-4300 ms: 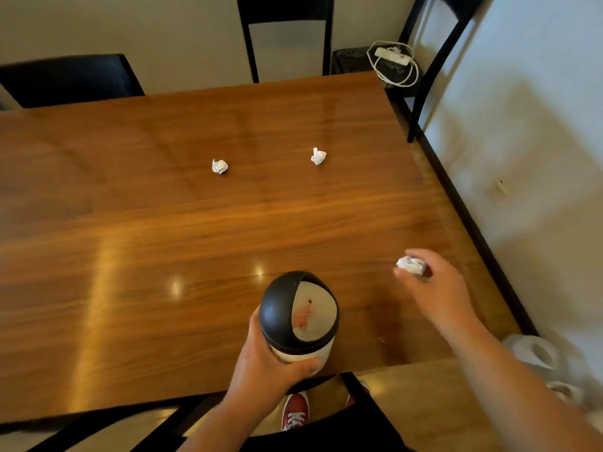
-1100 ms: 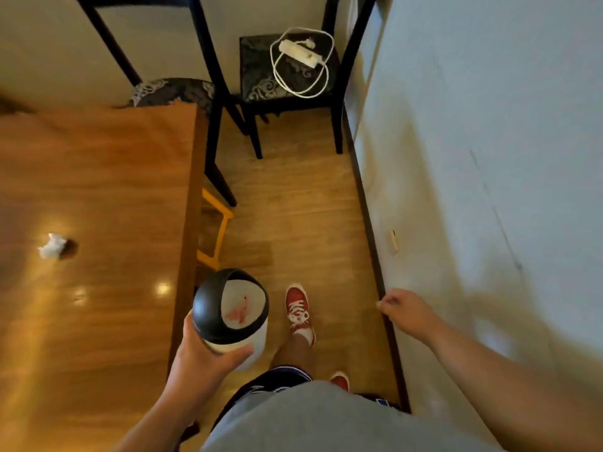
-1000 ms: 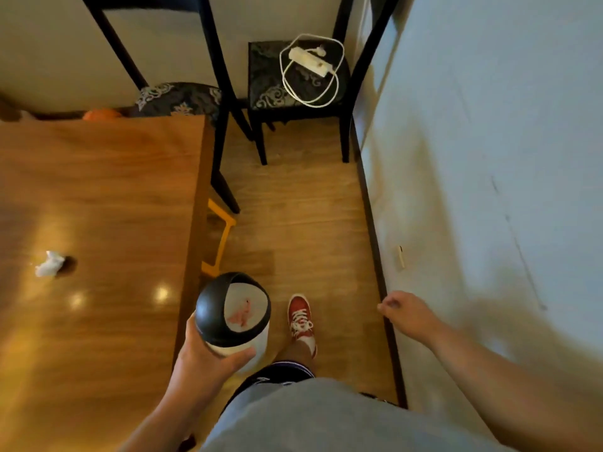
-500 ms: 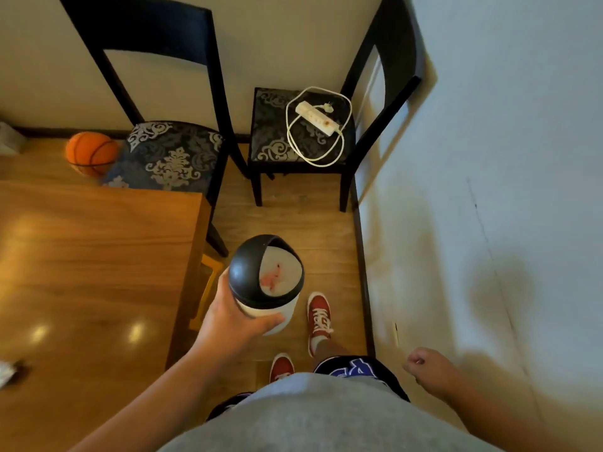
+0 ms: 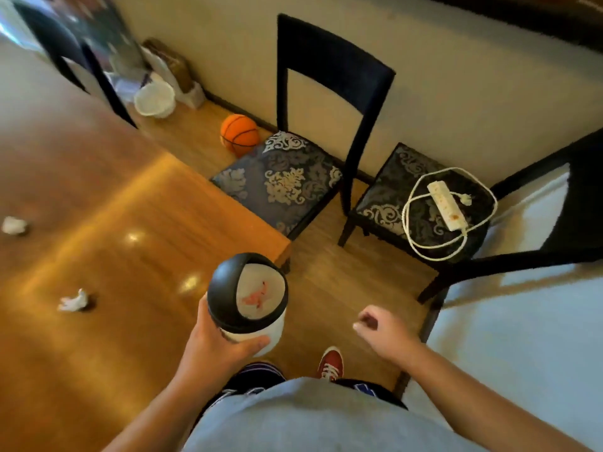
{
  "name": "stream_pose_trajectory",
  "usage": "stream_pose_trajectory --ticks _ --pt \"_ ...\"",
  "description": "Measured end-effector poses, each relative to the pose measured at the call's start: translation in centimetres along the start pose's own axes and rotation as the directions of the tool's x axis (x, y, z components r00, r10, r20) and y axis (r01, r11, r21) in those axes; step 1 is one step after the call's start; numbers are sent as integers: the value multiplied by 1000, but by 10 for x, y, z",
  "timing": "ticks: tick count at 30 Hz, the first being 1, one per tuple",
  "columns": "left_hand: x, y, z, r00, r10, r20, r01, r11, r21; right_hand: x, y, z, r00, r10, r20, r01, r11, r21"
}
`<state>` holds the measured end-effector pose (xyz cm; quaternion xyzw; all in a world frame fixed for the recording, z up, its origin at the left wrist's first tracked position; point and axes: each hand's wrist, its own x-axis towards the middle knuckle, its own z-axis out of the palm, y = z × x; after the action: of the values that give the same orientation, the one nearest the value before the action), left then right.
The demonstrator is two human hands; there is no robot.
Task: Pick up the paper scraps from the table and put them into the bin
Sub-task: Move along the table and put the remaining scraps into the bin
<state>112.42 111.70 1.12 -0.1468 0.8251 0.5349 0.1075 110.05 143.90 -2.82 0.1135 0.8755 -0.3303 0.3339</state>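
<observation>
our left hand (image 5: 215, 349) grip clamped round the bin (image 5: 248, 298), right hand (image 5: 386, 331) loosely curled (looks empty), two paper scraps (image 5: 72, 301) on the table (image 5: 137, 272)

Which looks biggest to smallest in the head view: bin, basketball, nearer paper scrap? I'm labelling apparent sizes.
1. Black-lidded white bin, though it is held close to the camera, which inflates it.
2. Orange basketball, farther off.
3. Crumpled white paper scrap.

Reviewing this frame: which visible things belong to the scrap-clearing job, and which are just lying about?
Job:
bin, held in left hand
near paper scrap
far paper scrap
table
right hand, loosely curled

Lying about:
basketball
power strip
chairs
</observation>
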Motion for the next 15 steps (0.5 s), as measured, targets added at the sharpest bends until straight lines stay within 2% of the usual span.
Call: stream_pose_trajectory --ticks 4,8,11,15 --pt "-11 -13 -34 960 -81 -267 55 993 -102 41 -94 -14 969 -221 108 234 965 -122" --pt "-23 -38 -67 885 -188 -426 89 966 -241 62 -184 4 886 -404 229 451 866 -218" --pt "-30 -56 -93 803 -270 -531 112 944 -311 71 -241 30 821 -463 335 553 791 -260" --pt "-40 -80 -124 704 -304 -642 101 938 -333 76 -305 69 750 -481 454 639 705 -308"
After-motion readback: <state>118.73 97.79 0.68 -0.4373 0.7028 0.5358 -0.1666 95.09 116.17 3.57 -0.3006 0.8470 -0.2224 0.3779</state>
